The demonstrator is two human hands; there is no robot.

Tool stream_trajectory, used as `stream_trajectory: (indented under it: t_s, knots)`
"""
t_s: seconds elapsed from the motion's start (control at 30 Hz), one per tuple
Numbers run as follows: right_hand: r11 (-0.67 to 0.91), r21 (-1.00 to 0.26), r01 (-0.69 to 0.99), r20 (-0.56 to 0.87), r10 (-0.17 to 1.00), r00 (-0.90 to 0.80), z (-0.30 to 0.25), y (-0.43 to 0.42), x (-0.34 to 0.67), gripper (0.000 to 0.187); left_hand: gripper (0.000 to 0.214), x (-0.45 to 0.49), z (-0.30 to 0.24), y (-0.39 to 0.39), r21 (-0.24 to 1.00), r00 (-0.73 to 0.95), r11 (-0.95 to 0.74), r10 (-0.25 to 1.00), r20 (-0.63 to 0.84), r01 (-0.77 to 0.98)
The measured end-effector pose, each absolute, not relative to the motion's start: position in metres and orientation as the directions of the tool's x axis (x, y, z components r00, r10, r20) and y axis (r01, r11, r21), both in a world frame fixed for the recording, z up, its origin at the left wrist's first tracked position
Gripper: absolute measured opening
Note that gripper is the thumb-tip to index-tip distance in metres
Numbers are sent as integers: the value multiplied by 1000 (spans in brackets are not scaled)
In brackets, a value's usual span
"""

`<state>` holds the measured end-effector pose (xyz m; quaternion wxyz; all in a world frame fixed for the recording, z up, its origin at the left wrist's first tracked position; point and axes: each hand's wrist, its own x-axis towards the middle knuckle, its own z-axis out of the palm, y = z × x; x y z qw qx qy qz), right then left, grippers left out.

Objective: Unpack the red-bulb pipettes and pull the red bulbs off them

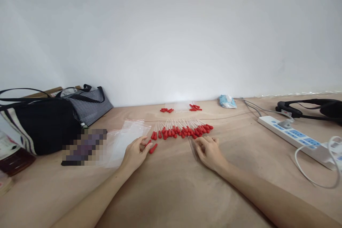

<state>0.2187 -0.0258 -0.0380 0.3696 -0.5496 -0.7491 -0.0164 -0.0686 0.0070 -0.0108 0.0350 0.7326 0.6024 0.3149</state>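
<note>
A row of droppers with red rubber bulbs (173, 131) lies across the middle of the table, their thin clear tubes pointing to the wall. My left hand (135, 152) is at the row's left end, its fingers curled round a red dropper bulb (148, 144). Just past my thumb tip is another red bulb (153, 148); I cannot tell whether I touch it. My right hand (210, 150) is bent low at the row's right side. Its fingertips pinch clear, thin tubing (192, 148), seemingly dropper glass, whose ends are partly hidden.
Clear zip bags (124, 140) lie left of the row. Farther back are more red bulbs (167, 110) and clear tubes (181, 107). A tissue pack (227, 101), power strip (294, 135) with cables and a black headset (310, 109) are right; bags (53, 124) and a pixelated object (85, 148) are left.
</note>
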Motion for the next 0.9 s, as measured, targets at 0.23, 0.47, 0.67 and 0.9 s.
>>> stream_trajectory:
  t_s: [0.23,0.47,0.67,0.9]
  knots:
    - [424,-420,803,513,840,-176,-32,-27,218,26,34,-60,14,25,234,38,-105,961,273,967]
    - [376,-522,765,500,862,-83,-29,-25,224,33,34,-38,26,71,124,-92,87,995,36,988]
    - [421,-490,763,562,822,-92,-36,-23,225,25,23,-39,34,73,104,-98,87,990,104,991]
    - [564,-231,793,766,607,-209,-26,-35,218,38,18,-35,20,1,210,355,-435,875,328,876]
